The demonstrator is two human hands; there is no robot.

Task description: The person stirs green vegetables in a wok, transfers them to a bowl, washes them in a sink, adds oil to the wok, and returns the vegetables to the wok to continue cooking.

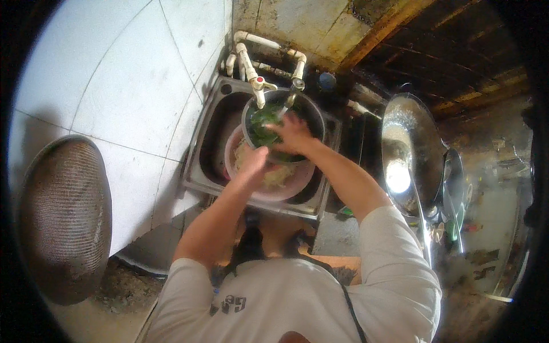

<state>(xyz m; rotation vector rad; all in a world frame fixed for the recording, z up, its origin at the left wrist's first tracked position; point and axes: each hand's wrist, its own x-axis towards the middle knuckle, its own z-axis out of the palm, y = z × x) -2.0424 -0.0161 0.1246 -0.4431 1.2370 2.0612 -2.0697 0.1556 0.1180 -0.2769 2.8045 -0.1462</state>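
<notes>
A round metal basin holding leafy greens stands at the back of a stainless steel sink, under a tap with running water. Below it, nearer me, a pink basin holds pale shredded food, which I cannot name exactly. My right hand is over the greens with its fingers spread, somewhat blurred; whether it grips any leaves is unclear. At the near left rim of the metal basin is my left hand, thumb up by the rim, its other fingers hidden.
White plastic pipes with a red-marked tap rise behind the sink. A large woven strainer is at the far left by the tiled wall. Large metal pans with long handles stand at the right. A blue round object lies behind the sink.
</notes>
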